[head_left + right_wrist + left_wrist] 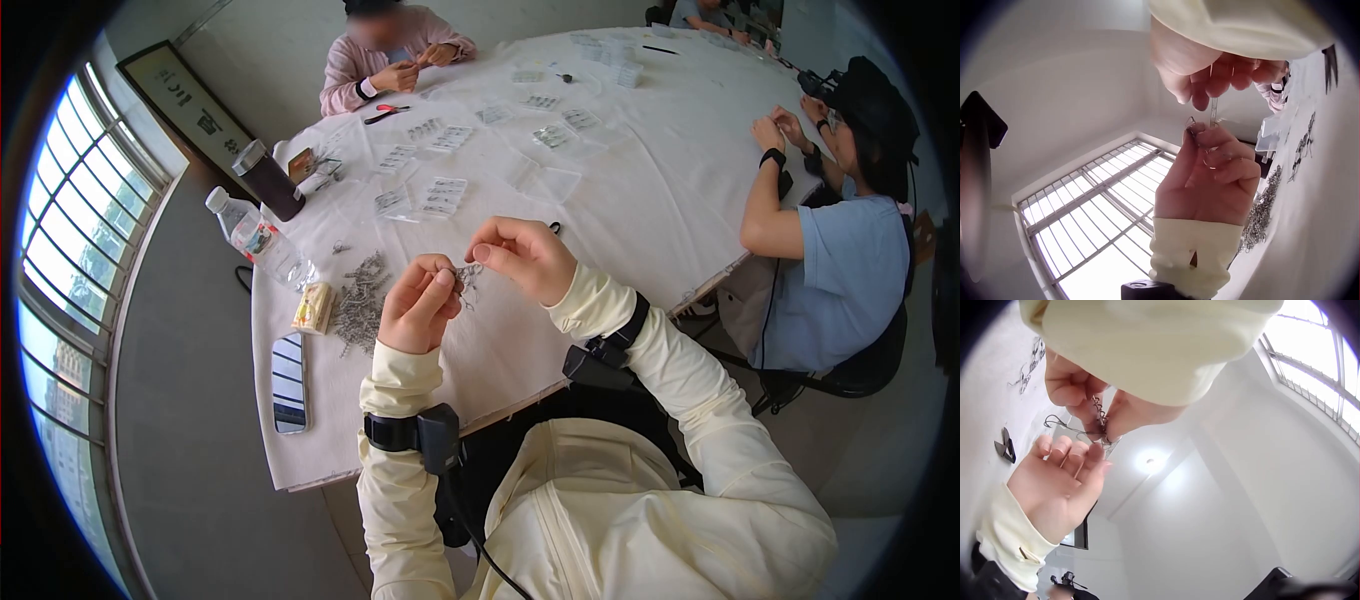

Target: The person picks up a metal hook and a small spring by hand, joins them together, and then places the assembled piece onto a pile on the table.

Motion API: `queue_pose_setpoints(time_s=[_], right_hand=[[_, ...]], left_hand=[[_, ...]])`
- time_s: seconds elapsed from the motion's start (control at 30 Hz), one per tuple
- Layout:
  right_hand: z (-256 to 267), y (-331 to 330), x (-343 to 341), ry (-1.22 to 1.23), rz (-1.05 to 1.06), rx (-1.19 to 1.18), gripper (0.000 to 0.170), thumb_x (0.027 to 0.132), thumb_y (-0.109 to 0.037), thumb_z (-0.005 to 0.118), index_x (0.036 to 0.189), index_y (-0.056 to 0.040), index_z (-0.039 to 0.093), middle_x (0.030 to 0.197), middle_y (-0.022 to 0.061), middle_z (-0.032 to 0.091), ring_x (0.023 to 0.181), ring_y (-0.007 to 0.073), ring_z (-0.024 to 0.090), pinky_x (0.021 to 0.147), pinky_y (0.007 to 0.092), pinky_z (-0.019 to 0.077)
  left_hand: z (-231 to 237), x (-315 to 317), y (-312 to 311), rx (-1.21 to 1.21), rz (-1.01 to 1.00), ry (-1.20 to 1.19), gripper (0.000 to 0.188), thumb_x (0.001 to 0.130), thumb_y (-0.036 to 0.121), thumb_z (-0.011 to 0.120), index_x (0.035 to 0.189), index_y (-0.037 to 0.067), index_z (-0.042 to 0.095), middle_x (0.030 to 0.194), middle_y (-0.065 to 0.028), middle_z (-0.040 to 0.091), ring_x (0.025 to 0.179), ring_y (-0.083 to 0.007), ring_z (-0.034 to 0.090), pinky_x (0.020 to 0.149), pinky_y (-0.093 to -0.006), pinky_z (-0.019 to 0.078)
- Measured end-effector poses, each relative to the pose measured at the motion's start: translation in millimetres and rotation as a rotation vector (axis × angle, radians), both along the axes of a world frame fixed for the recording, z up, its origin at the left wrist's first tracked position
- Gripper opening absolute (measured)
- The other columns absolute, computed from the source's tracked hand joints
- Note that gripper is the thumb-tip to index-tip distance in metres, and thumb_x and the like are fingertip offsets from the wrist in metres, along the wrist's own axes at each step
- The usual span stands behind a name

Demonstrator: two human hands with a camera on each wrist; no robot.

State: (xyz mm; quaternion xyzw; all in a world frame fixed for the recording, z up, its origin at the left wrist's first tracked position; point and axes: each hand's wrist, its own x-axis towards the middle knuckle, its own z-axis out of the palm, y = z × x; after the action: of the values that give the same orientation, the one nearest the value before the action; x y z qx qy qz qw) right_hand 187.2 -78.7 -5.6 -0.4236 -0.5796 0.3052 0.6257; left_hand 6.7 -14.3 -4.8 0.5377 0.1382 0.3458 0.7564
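My left hand [418, 300] is raised above the table's near side. Its thumb and fingers pinch a fishing hook [1100, 412] made of dark wire, with a twisted coil and thin curved ends sticking out. Close beside it is my right hand [525, 258], fingers loosely bent, thumb and index fingertips right at the hook. Nothing shows between the right fingers in the right wrist view. Left of and below the left hand lies a tangled grey pile of similar wire hooks [362, 305]. A few loose hooks [1034, 359] lie on the cloth near the hands.
Past the hands, clear plastic trays [443, 196] sit on the white-covered table [640, 180]. A phone [290, 385], yellow packet [314, 308], water bottle [262, 240] and dark flask [268, 182] stand or lie leftward. Red-handled pliers [386, 113] lie farther back. Other people sit around the table.
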Motion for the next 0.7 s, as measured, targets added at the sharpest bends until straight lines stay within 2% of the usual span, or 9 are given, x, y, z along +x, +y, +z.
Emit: queue_pose_setpoints(time_s=[0.07,0.17,0.4,0.47,0.57,0.7], right_hand=[[-6.1,4.7,3.4,0.050,0.134,-0.047,0.015,0.089,-0.014,0.061,0.097,-0.0018,0.066,0.086,0.0008,0.066,0.080,0.0071,0.058,0.073,0.0232,0.0459],[-7.9,5.3,2.7,0.097,0.207,-0.092,0.016,0.089,-0.012,0.061,0.101,-0.0017,0.067,0.086,0.0020,0.067,0.080,0.0077,0.059,0.075,0.0233,0.0472],[-4.2,2.3,1.1,0.095,0.182,-0.098,0.015,0.087,-0.011,0.064,0.098,-0.0020,0.068,0.083,0.0012,0.067,0.077,0.0066,0.059,0.072,0.0225,0.0469],[-2.8,1.0,4.1,0.008,0.220,-0.144,0.016,0.087,-0.006,0.063,0.102,-0.0006,0.064,0.091,0.0027,0.065,0.086,0.0095,0.060,0.080,0.0249,0.0484],[4.8,-4.3,0.4,-0.092,0.173,-0.137,0.016,0.087,-0.007,0.063,0.101,-0.0009,0.063,0.089,0.0013,0.063,0.086,0.0093,0.058,0.080,0.0253,0.0478],[-6.6,3.0,-0.2,0.036,0.225,-0.133,0.013,0.087,-0.007,0.063,0.099,-0.0012,0.062,0.088,0.0004,0.062,0.085,0.0093,0.057,0.080,0.0257,0.0474]], left_hand=[[0.6,-1.2,0.2,-0.034,-0.004,-0.016,0.009,0.096,0.012,0.055,0.102,0.006,0.056,0.085,-0.0003,0.054,0.071,-0.0077,0.046,0.065,-0.0219,0.0377],[1.6,-2.1,0.0,-0.070,-0.049,-0.053,0.009,0.096,0.010,0.052,0.104,0.007,0.054,0.086,-0.0013,0.054,0.076,-0.0082,0.047,0.069,-0.0229,0.0390],[0.3,-2.0,0.1,-0.142,-0.087,-0.086,0.010,0.096,0.011,0.050,0.105,0.008,0.053,0.085,-0.0009,0.053,0.078,-0.0099,0.046,0.069,-0.0252,0.0393],[-0.7,-2.0,0.6,-0.169,-0.106,-0.107,0.010,0.097,0.011,0.050,0.106,0.009,0.053,0.086,-0.0010,0.053,0.078,-0.0102,0.046,0.069,-0.0254,0.0392],[-0.8,-1.1,0.1,-0.204,-0.106,-0.138,0.011,0.097,0.011,0.049,0.107,0.009,0.052,0.088,-0.0014,0.054,0.078,-0.0102,0.046,0.069,-0.0249,0.0389],[1.3,-0.5,-1.1,-0.258,-0.099,-0.168,0.010,0.096,0.013,0.052,0.105,0.009,0.054,0.086,-0.0013,0.056,0.076,-0.0099,0.048,0.070,-0.0246,0.0409]])
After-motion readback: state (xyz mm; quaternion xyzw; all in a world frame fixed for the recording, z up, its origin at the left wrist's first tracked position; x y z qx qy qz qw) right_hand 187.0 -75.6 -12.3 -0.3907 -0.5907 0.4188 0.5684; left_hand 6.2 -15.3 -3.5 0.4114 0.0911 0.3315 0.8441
